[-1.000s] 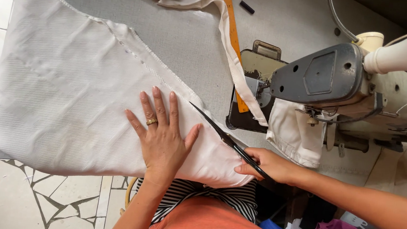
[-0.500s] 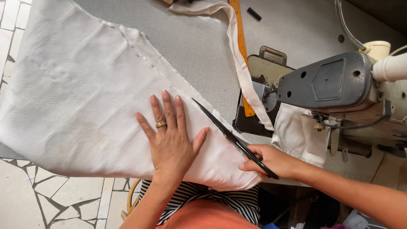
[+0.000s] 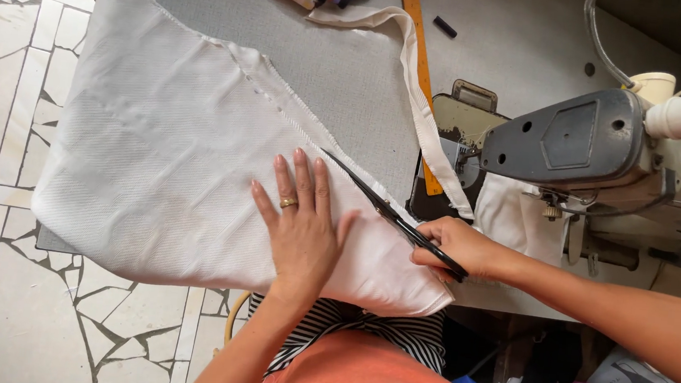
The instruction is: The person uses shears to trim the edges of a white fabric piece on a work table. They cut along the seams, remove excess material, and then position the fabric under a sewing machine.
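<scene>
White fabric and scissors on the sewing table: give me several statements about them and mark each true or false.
1. The left hand lies flat on the white fabric. True.
2. The right hand holds a pencil. False: it holds black scissors, blades along the fabric's edge.
3. The sewing machine stands left of the fabric. False: it stands to the right.
4. A ring shows on a finger of the left hand. True.
5. A yellow ruler lies on the grey table. True.
</scene>
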